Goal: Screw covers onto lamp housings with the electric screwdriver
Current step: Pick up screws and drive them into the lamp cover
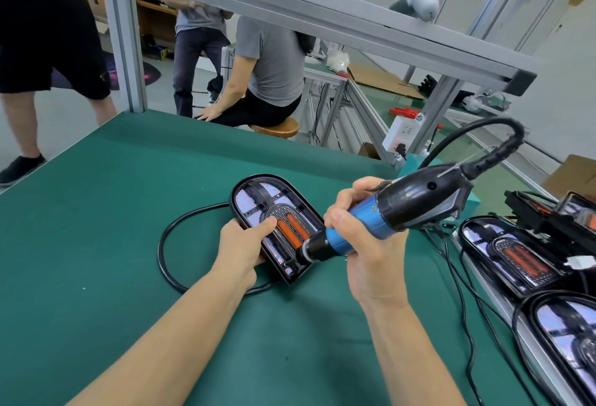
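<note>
An arch-shaped black lamp housing (258, 199) with a white LED board and two orange strips lies on the green mat, its black cable (166, 254) looping to the left. My left hand (245, 244) grips its near left edge, thumb pressed on the cover. My right hand (358, 238) grips the blue and black electric screwdriver (380, 212). The screwdriver slants down to the left, and its tip sits at the housing's near right corner. The bit itself is hidden by the chuck.
More lamp housings (512, 254) lie along the right edge, with cables (467, 309) trailing over the mat (96, 244). The screwdriver's thick cord (503, 138) arches up to the right. An aluminium frame (354, 25) crosses overhead. People stand and sit beyond the table's far edge.
</note>
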Available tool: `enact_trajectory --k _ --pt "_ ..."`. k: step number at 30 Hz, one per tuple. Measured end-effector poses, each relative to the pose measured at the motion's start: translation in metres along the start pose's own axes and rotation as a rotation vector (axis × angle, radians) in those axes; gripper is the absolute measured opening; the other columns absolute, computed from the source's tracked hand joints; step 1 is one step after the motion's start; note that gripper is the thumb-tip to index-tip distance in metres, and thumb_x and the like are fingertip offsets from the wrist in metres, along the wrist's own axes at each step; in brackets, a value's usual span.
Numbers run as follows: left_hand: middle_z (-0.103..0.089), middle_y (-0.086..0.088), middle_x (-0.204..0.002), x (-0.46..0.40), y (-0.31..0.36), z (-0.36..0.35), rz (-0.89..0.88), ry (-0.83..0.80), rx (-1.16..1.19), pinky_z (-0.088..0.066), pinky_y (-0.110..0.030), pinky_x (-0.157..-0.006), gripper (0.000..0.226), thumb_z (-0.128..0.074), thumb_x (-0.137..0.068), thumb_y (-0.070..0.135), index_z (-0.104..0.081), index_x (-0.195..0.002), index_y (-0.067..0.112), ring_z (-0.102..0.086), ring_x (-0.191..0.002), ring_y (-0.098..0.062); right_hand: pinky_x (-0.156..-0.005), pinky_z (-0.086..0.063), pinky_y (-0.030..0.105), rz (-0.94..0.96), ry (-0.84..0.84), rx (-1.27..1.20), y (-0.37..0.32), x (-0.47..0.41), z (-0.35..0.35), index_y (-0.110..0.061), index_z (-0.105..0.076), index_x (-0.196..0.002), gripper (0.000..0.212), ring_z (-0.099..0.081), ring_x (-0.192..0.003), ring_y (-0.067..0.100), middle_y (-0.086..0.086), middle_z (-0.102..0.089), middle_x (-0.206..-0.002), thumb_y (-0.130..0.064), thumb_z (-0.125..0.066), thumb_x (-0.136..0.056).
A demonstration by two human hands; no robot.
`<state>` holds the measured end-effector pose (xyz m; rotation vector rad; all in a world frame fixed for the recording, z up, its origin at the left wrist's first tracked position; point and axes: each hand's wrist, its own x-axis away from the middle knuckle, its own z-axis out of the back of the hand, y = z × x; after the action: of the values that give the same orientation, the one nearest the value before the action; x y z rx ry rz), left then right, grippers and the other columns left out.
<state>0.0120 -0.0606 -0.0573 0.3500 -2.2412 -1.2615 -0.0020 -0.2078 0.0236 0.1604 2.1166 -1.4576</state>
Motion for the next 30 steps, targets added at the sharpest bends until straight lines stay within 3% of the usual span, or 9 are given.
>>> enact_trajectory --k 5,9,12,19,23,30 --pt "-0.072 -0.007 -0.091 0.0007 -0.0005 0.0 -0.005 -0.004 -0.005 -0.056 -0.04 -0.077 0.011 -0.068 -0.085 0.006 -0.064 -0.093 0.012 -0.069 -0.081 -0.023 -0.07 -0.045 0.04 0.039 -0.046 0.044 -0.0012 0.0006 0.0031 -0.031 -0.062 -0.077 0.025 -0.045 -0.069 0.029 0.006 -0.053 -0.071 -0.01 -0.068 -0.064" --pt "-0.073 -0.006 -0.088 0.0015 0.0009 -0.0013 -0.019 -0.012 -0.014 -0.054 -0.032 -0.062 0.011 -0.067 -0.086 0.006 -0.064 -0.093 0.013 -0.069 -0.076 -0.02 -0.068 -0.048 0.036 0.032 -0.134 0.035 -0.0008 -0.0003 0.0036 -0.033 -0.061 -0.078 0.028 -0.051 -0.065 0.024 0.0 -0.056 -0.07 -0.008 -0.065 -0.065" --pt "-0.073 -0.005 -0.087 0.0026 0.0013 -0.0017 -0.025 -0.016 -0.023 -0.053 -0.03 -0.06 0.01 -0.067 -0.086 0.005 -0.065 -0.092 0.013 -0.069 -0.073 -0.019 -0.067 -0.049 0.033 0.043 -0.202 0.04 -0.0001 -0.0011 0.0037 -0.033 -0.06 -0.078 0.03 -0.051 -0.063 0.019 -0.002 -0.056 -0.069 -0.005 -0.064 -0.067" --pt "-0.073 -0.006 -0.088 0.0036 0.0016 -0.0013 -0.044 -0.036 -0.028 -0.055 -0.035 -0.068 0.011 -0.066 -0.086 0.005 -0.065 -0.093 0.013 -0.068 -0.077 -0.022 -0.071 -0.047 0.042 0.034 -0.239 0.091 0.0022 -0.002 0.0044 -0.035 -0.061 -0.08 0.032 -0.049 -0.068 0.026 0.001 -0.056 -0.073 -0.007 -0.065 -0.066" --pt "-0.073 -0.005 -0.086 0.0044 0.0005 -0.0007 -0.043 -0.057 -0.022 -0.053 -0.03 -0.06 0.011 -0.065 -0.087 0.005 -0.065 -0.095 0.012 -0.069 -0.07 -0.018 -0.067 -0.048 0.033 0.017 -0.272 0.062 0.0024 -0.0022 0.0037 -0.03 -0.06 -0.086 0.032 -0.05 -0.065 0.022 -0.002 -0.057 -0.071 -0.005 -0.065 -0.067" --pt "-0.074 -0.006 -0.089 0.0018 -0.0024 0.0028 -0.034 -0.057 -0.022 -0.056 -0.035 -0.071 0.011 -0.066 -0.086 0.005 -0.066 -0.096 0.012 -0.07 -0.075 -0.02 -0.069 -0.042 0.036 0.0 -0.203 0.057 0.0071 0.0011 0.0085 -0.038 -0.064 -0.084 0.033 -0.044 -0.069 0.024 -0.004 -0.053 -0.074 -0.009 -0.065 -0.068"
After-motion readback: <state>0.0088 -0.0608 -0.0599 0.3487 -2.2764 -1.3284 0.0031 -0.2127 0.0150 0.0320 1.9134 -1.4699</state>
